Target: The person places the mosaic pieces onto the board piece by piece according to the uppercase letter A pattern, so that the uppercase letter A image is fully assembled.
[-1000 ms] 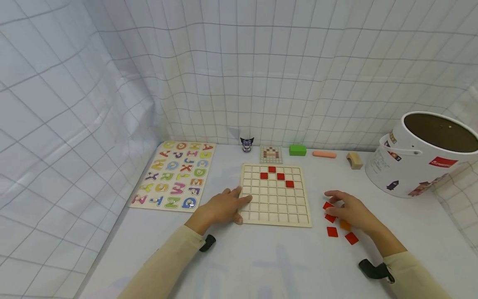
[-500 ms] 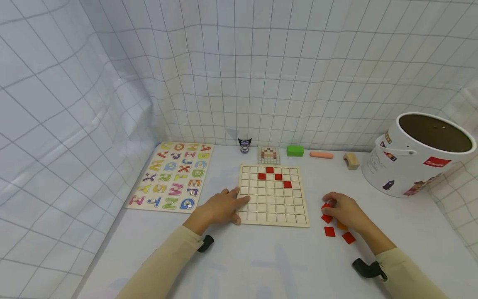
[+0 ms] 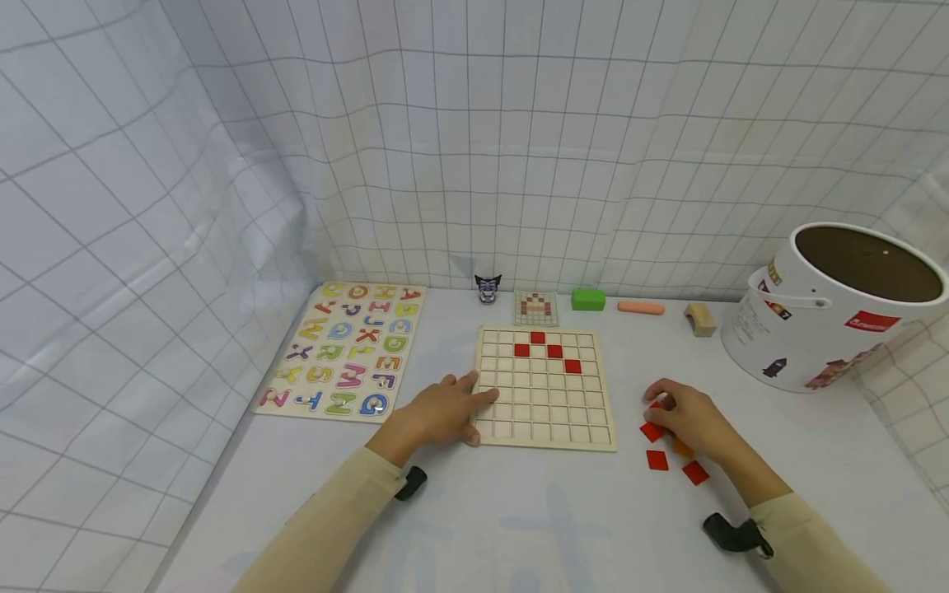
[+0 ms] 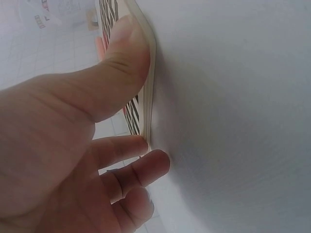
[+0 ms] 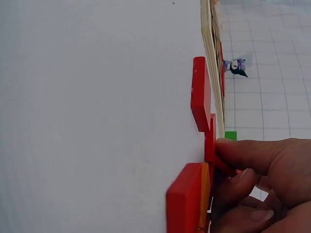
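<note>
Red tile [image 5: 225, 167], right of centre in the head view: pinched between thumb and forefinger of the right hand [image 3: 693, 422], tilted in the right wrist view. One second ago the thumb and forefinger stood further apart over it; the gap has since narrowed.

Just below these fingertips, a second red tile [image 3: 652, 431]. An orange tile [image 3: 682, 449] sits partly under the hand. Two more, a lower left red tile [image 3: 656, 460] and a lower right red tile [image 3: 695, 473], lie loose on the white table [image 3: 593, 527].

Left hand [image 3: 439, 412], centre of frame: fingers extended, thumb and forefinger resting on the left edge of the grid board [image 3: 541, 412]; no grip. Same pose as a second ago. Four red squares [image 3: 554, 352] on the board's upper part, same cells as before.

Beyond the board, upper middle, left to right: dark-eared figurine [image 3: 487, 289], pattern card [image 3: 535, 308], green block [image 3: 588, 300], orange-pink stick [image 3: 641, 308], wooden arch [image 3: 700, 319]. Far right, white bucket [image 3: 801, 350] with stickers. Left of frame, letter board [image 3: 302, 387], flat. All unmoved against the earlier frames.
</note>
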`<control>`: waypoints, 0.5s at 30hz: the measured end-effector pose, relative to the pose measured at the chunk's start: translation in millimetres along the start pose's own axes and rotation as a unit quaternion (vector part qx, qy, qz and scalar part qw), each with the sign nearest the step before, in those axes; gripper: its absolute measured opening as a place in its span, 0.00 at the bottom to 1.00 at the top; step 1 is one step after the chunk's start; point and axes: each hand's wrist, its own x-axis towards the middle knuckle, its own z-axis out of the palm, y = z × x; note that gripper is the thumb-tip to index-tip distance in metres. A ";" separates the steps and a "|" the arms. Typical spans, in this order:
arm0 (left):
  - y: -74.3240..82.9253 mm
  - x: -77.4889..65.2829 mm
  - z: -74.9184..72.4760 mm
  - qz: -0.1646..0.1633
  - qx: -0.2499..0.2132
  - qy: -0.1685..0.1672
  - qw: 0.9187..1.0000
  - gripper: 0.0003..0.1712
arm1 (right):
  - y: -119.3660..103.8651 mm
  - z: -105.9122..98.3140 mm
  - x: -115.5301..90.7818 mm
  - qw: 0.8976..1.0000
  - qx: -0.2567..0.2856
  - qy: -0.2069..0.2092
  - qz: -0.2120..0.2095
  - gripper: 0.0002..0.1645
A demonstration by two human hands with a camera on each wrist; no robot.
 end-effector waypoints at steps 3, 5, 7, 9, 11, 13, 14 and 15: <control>0.6 0.8 0.9 -0.004 0.001 -0.001 1.000 0.45 | 2.2 -4.2 -1.4 1.000 0.009 0.000 0.001 0.15; 1.2 0.7 0.9 -0.005 -0.001 -0.001 1.000 0.45 | 4.9 -9.2 -1.5 1.000 0.018 0.003 0.000 0.15; 1.4 0.5 0.9 -0.004 0.000 -0.001 1.000 0.45 | 7.6 -14.9 -1.4 1.000 0.027 0.008 -0.001 0.16; 1.4 0.1 0.5 -0.004 0.000 0.000 1.000 0.45 | 9.7 -20.1 -1.1 0.999 0.034 0.012 -0.002 0.18; 1.1 -0.1 0.6 -0.002 0.001 0.001 1.000 0.45 | 10.9 -24.1 -1.8 0.999 0.040 0.012 -0.005 0.20; 1.1 -0.3 0.2 -0.001 0.003 0.001 1.000 0.45 | 11.3 -26.7 -3.0 0.999 0.053 0.008 -0.005 0.22; 1.1 -0.3 -0.1 0.000 0.004 0.001 1.000 0.45 | 11.5 -27.7 -3.4 0.998 0.059 0.005 -0.007 0.23; 1.1 -0.2 -0.1 0.000 0.004 0.001 1.000 0.45 | 11.7 -28.5 -3.7 0.998 0.066 0.003 -0.007 0.24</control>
